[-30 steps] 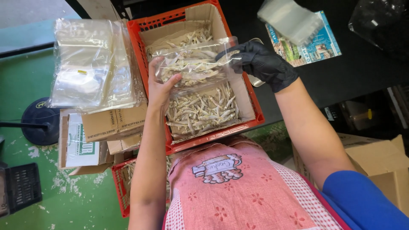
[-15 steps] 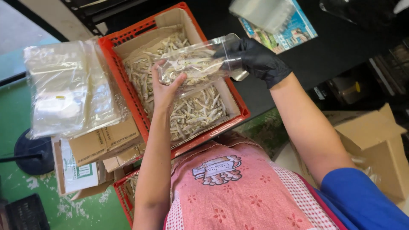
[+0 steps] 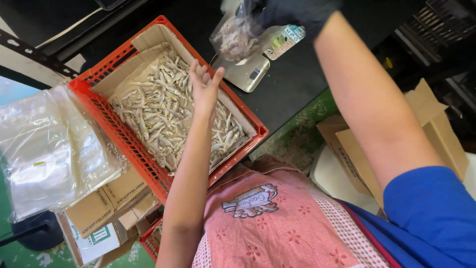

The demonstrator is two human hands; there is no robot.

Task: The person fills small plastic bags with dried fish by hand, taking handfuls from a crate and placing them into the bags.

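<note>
Gloved right hand (image 3: 292, 12) grasps the fish bag (image 3: 237, 39) hanging mouth-up, long axis vertical; left hand (image 3: 206, 89) released.

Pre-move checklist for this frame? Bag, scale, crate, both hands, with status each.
1. Right hand, black glove, grips the clear bag of small dried fish: ok.
2. Bag over the scale but not set down on it: not ok.
3. Bag mouth open or sealed: cannot tell, the glove hides it.
4. Left hand is bare, empty, open above the fish in the red crate: ok.
5. Scale platform bare under the bag: ok; its readout: cannot tell.
6. Stack of empty clear bags lies on the cardboard boxes beside the crate: ok.
</note>
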